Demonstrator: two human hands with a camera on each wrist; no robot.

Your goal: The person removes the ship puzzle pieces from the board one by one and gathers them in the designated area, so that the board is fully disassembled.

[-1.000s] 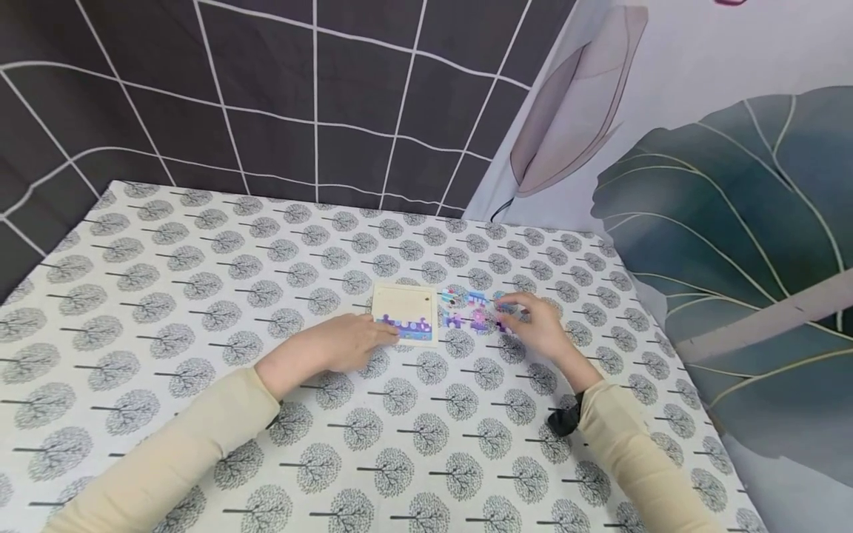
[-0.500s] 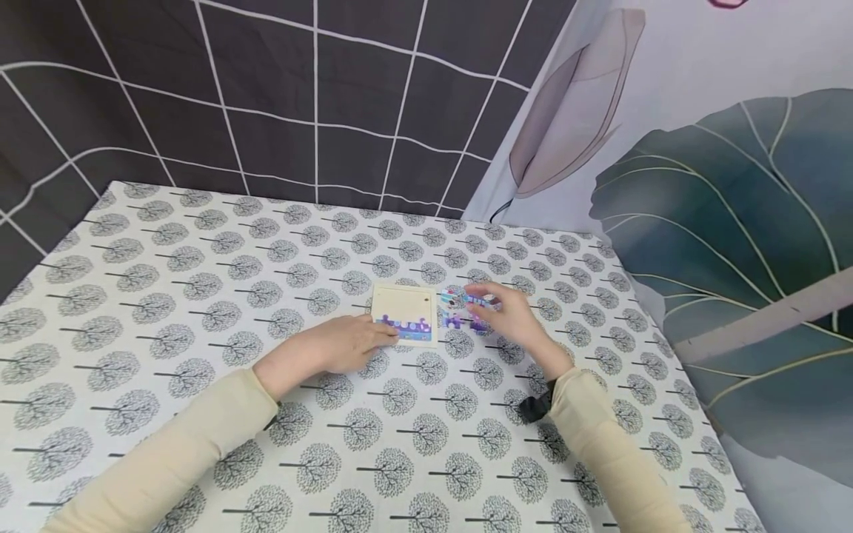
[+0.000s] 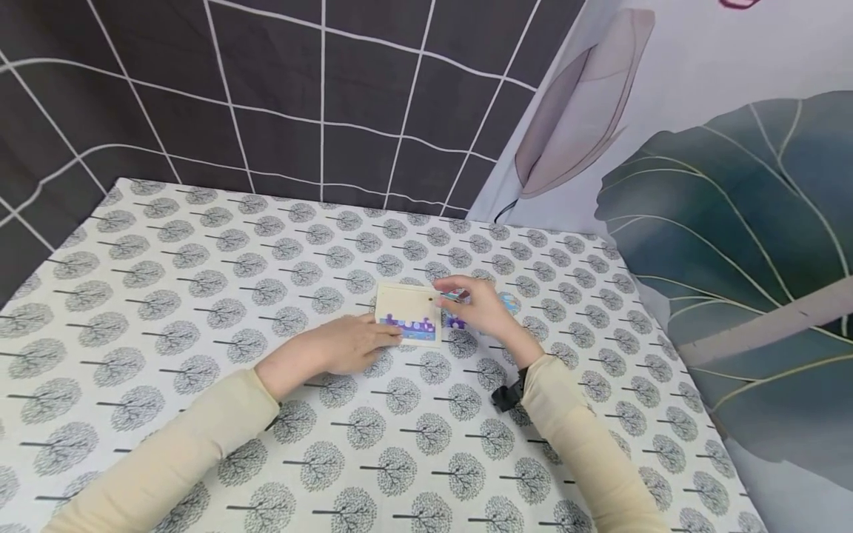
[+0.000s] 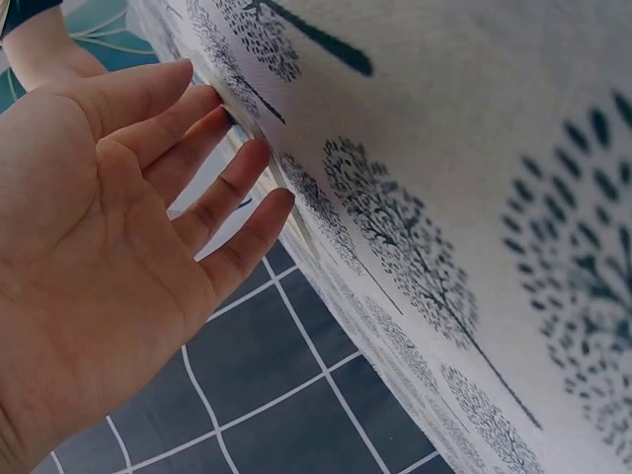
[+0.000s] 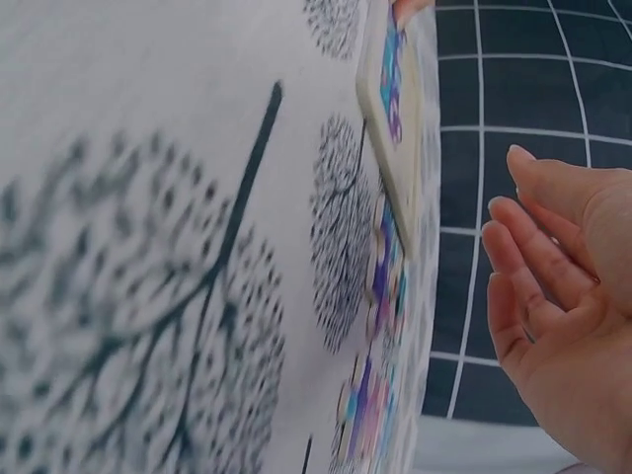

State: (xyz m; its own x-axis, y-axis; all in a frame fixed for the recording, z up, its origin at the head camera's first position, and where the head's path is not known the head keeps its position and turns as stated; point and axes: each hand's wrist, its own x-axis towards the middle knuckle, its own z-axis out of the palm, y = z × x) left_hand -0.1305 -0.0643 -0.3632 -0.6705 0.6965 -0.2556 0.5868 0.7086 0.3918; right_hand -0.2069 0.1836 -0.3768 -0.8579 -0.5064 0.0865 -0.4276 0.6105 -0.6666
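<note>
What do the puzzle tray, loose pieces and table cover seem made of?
Puzzle tray: probably wood or fibreboard, matte; pale beige, stiff straight edges.
Loose pieces: perhaps printed board, core unclear; bright coloured faces.
Table cover: likely cloth, possibly coated, matte; printed trees, no hard glare.

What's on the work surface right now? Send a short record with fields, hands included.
Surface: tree-print cloth
Tray: cream-coloured, lying flat
Fitted pieces: purple and blue, along the near side
Left hand: fingers on the tray's near left corner
Right hand: raised by the tray's right edge, no piece seen in it
Loose pieces: right of the tray, partly hidden; count unclear
</note>
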